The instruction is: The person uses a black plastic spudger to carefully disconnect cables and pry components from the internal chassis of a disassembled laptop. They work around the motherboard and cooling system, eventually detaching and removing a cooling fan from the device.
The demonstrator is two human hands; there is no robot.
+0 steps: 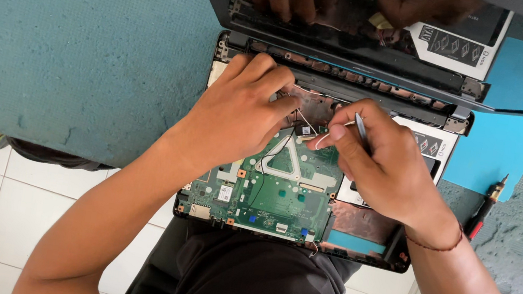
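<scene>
Head view: an opened laptop [312,175] lies at the near edge of the teal worktop [76,43], its base hanging over the person's lap.
Circuit board: the green circuit board [268,196] sits bare in the base, thin wires [306,125] running across its top edge.
Left hand: the left hand [239,112] rests on the board's upper part, fingers [281,105] curled down, pinching at the wires.
Right hand: the right hand [383,162] has its fingers closed around a thin metal tool [361,129], tip near the wires.
Screen: the dark lid [363,24] stands open, mirroring both hands.
Beyond: a red-handled screwdriver [486,208] lies to the right, near a blue sheet [504,142].
</scene>
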